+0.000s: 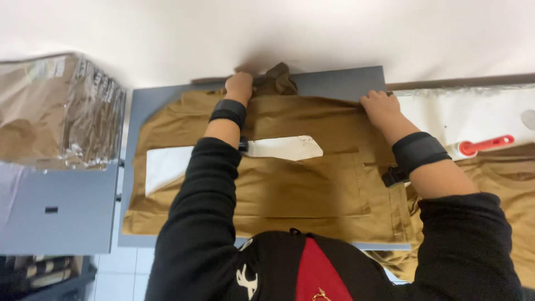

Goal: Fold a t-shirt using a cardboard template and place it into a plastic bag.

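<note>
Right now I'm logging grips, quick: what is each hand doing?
Left hand: closed on the shirt collar.
Right hand: fingers curled, pressing the shirt's edge; grip cannot be told.

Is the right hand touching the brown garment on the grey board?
Touching. The head view shows the right hand pressed flat on the brown garment's far edge, over the grey board.

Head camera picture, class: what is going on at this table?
A person in black sleeves and wrist straps bends over a mustard-brown shirt spread flat on a grey board. The left hand presses its collar at the far edge; the right hand holds down the far right corner. A white sheet lies on the shirt.
</note>
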